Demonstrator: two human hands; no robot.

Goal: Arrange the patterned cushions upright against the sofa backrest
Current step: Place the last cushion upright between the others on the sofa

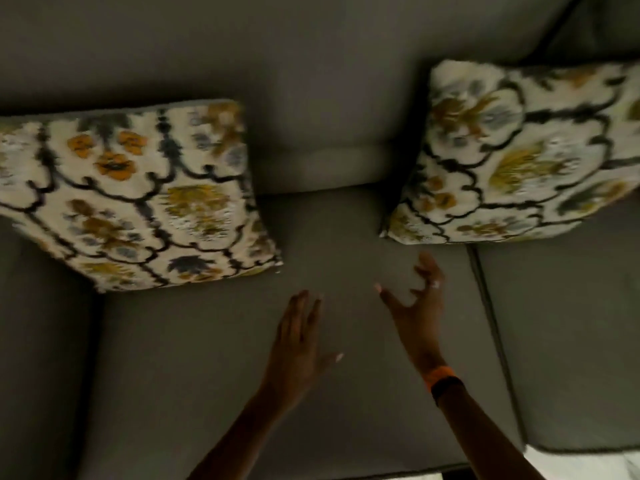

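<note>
Two cream cushions with a black lattice and yellow-orange flower pattern lean against the grey sofa backrest. The left cushion tilts, with its lower corner out on the seat. The right cushion stands a little higher, over the seam between two seat pads. My left hand hovers over the middle seat pad with fingers spread, holding nothing. My right hand is also empty, fingers curled apart, just below the right cushion's lower left corner without touching it. An orange band sits on the right wrist.
The grey seat pad stretches under both hands. A dark seam divides it from the right seat pad. A pale floor strip shows at the bottom right past the sofa's front edge.
</note>
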